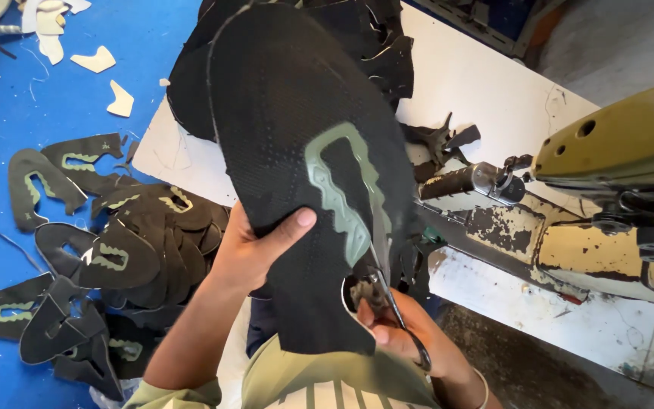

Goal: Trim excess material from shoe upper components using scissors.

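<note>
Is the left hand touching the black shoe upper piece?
Touching. The head view shows the left hand gripping the black shoe upper piece, thumb pressed on its face.

Pale olive-green T-shirt (pixel 319 382) with short sleeves, white vertical stripes printed on chest, thin light bangle (pixel 484 390) on right wrist, bare forearms, no gloves

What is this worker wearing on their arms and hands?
Both hands, left hand and right hand, are bare, with no gloves. The forearms are uncovered. A thin pale bangle circles the right wrist. A short olive-green sleeve shows at the left arm.
</note>
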